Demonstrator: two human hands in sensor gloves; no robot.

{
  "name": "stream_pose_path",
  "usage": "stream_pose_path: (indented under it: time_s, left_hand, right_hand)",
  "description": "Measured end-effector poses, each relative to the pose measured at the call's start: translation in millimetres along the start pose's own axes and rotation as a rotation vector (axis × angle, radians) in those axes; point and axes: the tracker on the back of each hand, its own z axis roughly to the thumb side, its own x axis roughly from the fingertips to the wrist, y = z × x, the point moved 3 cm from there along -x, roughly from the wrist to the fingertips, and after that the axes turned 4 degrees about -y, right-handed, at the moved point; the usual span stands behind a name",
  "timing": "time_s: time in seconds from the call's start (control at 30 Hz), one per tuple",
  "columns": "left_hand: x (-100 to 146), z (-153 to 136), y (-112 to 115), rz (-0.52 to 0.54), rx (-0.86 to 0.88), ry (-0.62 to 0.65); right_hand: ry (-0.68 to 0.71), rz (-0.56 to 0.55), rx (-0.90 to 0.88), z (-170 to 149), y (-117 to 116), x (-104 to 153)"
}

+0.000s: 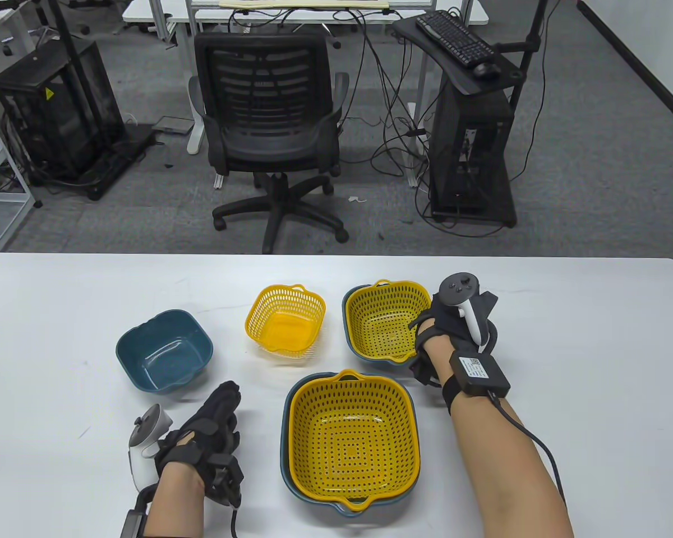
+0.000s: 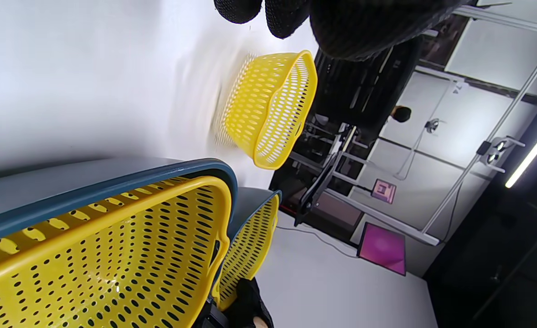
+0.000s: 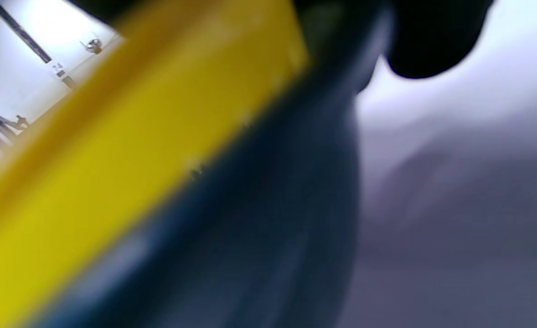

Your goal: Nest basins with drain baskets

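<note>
An empty small blue basin (image 1: 164, 350) stands at the left. A small yellow drain basket (image 1: 285, 319) stands alone beside it and also shows in the left wrist view (image 2: 273, 109). A medium yellow basket (image 1: 387, 325) sits nested in a blue basin (image 1: 349, 330). A large yellow basket (image 1: 350, 440) sits nested in a large blue basin (image 1: 314, 499) near the front. My right hand (image 1: 422, 339) grips the right rim of the medium set; the right wrist view shows the yellow rim (image 3: 113, 136) and the blue wall (image 3: 250, 228), both blurred. My left hand (image 1: 224, 400) lies flat and empty on the table, left of the large set.
The white table (image 1: 566, 336) has bare room at the right and far left. An office chair (image 1: 269, 123) and a computer stand (image 1: 471, 140) are on the floor beyond the table's far edge.
</note>
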Motion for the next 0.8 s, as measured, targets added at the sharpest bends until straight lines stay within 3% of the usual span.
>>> stream_pose_path:
  time_s: [0.43,0.8]
  left_hand:
    - [-2.3,-1.4,0.4,-0.004,-0.005,-0.014]
    - [-7.1,-3.8,-0.1,-0.004,-0.008,-0.031]
  right_hand:
    - [-0.016,0.091,-0.014,-11.1,-7.7,-16.5]
    - [0.019,0.044,-0.084,-22.8,2.1,-23.5]
